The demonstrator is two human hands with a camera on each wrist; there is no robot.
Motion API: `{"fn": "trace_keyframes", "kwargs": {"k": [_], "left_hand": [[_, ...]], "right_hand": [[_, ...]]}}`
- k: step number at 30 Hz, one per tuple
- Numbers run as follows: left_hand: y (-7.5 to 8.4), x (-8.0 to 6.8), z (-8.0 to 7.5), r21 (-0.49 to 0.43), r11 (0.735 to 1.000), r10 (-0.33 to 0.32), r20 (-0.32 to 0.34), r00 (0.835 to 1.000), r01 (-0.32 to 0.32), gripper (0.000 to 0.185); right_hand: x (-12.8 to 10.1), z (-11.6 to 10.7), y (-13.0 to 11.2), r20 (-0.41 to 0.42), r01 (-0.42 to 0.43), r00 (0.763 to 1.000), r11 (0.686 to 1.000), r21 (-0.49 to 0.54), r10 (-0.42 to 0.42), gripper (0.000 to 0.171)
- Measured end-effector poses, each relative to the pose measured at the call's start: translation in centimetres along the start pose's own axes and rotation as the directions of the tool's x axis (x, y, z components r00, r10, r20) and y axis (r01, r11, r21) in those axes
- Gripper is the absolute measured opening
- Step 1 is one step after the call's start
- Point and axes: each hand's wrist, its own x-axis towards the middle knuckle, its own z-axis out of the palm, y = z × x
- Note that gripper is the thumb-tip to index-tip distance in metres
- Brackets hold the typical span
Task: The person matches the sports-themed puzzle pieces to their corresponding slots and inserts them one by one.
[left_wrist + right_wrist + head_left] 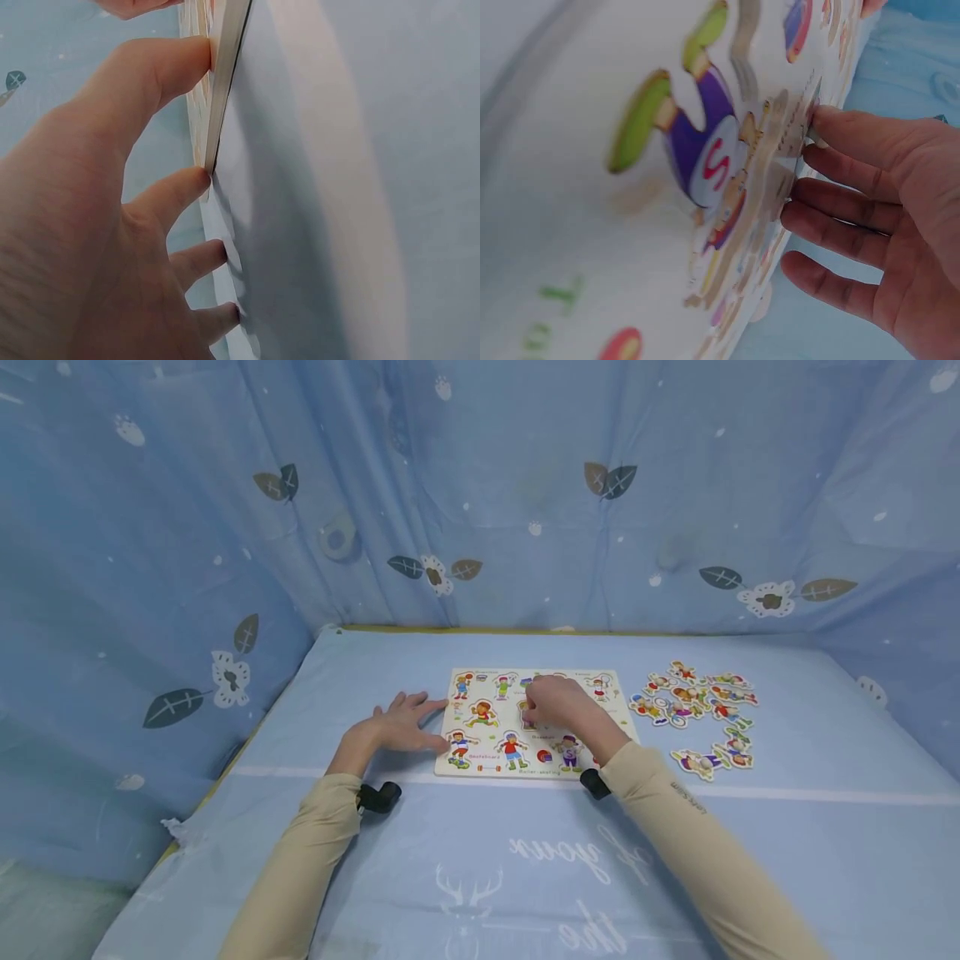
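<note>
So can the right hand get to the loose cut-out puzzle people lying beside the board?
Probably yes. The right hand rests on the white wooden puzzle board, and the loose cut-out pieces lie just to its right on bare blue cloth, nothing between.

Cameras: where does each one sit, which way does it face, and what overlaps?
Head: worn on the head, facing forward and down at the puzzle board, loose pieces and blue cloth; shows both sleeves, left hand and right hand.
Left wrist: low beside the board's edge; shows left hand fingertips touching it.
Right wrist: close over the board face; shows right hand fingers on a piece.
Shared: all three views see the board.
</note>
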Motion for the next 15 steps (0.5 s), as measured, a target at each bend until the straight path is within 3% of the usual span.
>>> {"fn": "trace_keyframes", "kwargs": {"k": [15], "left_hand": [[0.1,-0.2,-0.1,-0.005,1.0,0.001,0.004,1.0,-0.001,0.089]], "right_hand": [[-1.2,1.1,1.0,-0.055,0.013,0.998,0.996,0.087,-0.008,0.026]]}}
